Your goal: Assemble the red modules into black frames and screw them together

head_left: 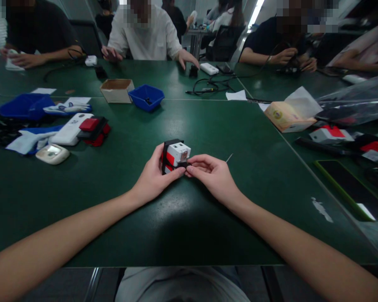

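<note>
My left hand (pixel 154 173) is wrapped round a small white and red block with a black frame (pixel 178 152), held just above the green table near the middle of the view. My right hand (pixel 211 171) is closed at the block's right side, its thumb and fingertips pinching a small black part (pixel 185 164) against the block. A thin metal rod (pixel 229 158) sticks out behind the right hand; its other end is hidden.
Left on the green table (pixel 239 243) lie a red and black block (pixel 94 131), a white device (pixel 72 129) and gloves. Further back are a cardboard box (pixel 116 91) and blue tray (pixel 147 97). At right are a tissue pack (pixel 288 116) and green-edged phone (pixel 353 188). People sit opposite.
</note>
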The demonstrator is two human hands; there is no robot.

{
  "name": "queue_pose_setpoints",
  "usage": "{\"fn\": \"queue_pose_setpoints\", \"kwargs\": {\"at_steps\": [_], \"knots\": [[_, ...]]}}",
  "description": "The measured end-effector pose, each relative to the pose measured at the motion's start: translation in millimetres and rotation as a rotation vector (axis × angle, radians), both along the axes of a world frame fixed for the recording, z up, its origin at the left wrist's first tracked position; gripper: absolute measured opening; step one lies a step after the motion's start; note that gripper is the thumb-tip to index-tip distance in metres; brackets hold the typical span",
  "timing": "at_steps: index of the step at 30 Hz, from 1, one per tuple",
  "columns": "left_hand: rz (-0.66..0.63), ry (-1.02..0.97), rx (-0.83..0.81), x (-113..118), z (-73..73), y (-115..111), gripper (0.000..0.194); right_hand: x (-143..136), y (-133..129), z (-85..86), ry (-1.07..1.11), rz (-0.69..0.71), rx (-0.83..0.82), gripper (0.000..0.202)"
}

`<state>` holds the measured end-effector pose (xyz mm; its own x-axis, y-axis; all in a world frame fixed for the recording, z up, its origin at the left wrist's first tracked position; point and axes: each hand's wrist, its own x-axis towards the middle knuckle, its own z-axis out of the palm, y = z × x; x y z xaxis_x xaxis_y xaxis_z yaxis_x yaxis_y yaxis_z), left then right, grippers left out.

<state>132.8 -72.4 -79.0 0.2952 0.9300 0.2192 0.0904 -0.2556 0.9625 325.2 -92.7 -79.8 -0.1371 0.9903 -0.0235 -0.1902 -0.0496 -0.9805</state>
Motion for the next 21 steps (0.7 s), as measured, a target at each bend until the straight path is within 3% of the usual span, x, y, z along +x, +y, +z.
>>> {"fn": "queue_pose_setpoints", "kwargs": {"at_steps": [6, 21], "knots": [[-0.023, 0.006, -0.002, -0.3, 2.2, -1.2, 0.064, -1.6, -2.9, -2.8, -0.101, -0.075, 0.095, 0.026], [-0.009, 0.095, 0.01, -1.2, 5.7, -1.4, 0.056, -0.5, -0.1, -3.7, -0.114, -0.031, 0.118, 0.033]]}}
